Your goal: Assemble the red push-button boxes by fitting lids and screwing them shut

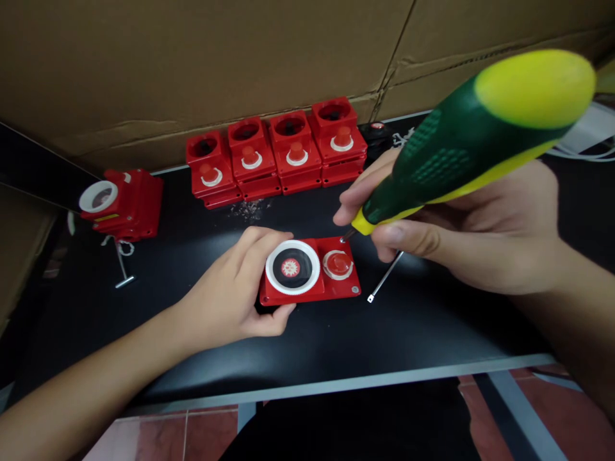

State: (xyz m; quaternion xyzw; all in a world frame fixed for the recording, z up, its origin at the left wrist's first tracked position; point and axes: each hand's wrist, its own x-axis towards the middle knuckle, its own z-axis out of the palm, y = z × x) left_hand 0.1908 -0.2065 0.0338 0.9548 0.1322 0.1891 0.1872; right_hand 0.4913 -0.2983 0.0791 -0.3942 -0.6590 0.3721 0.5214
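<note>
A red box-shaped device with a white-rimmed round cap and a red dome lies on the black table in front of me. My left hand grips its left end, fingers behind and thumb along the front edge. In my right hand is a green and yellow screwdriver, tilted toward the device. Its tip meets a screw at the far right corner. Another screw sits in the near right corner. Just right of the device lies a thin metal rod, partly hidden by my right hand.
Several similar red housings stand in a row at the back, their round openings uncapped. Small debris is scattered before them. A capped red unit and a T-shaped metal rod are at the left. Cardboard lines the back.
</note>
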